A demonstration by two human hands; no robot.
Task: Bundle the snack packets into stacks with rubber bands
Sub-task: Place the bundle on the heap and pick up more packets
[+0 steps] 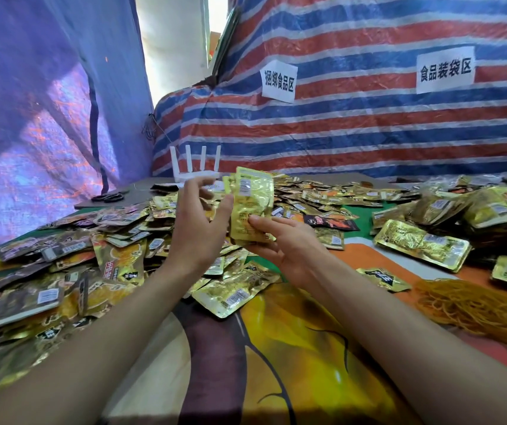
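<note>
A printed cloth (292, 348) is being carried by the table (141, 194). Loose snack packets (62, 271) are being supported in a wide heap in front of the white router (195, 170). Black scissors (108, 197) are being borne just left of the router, and rubber bands (476, 308) well to its front right.

A small stack of gold foil packets (252, 207) is held upright, barcode side facing the camera, gripped at its lower end by the right hand (279, 240). Gold and dark brown loose packets (92, 256) lie heaped across the left and back. A tangled heap of tan rubber bands (473, 305) lies at the right.
</note>
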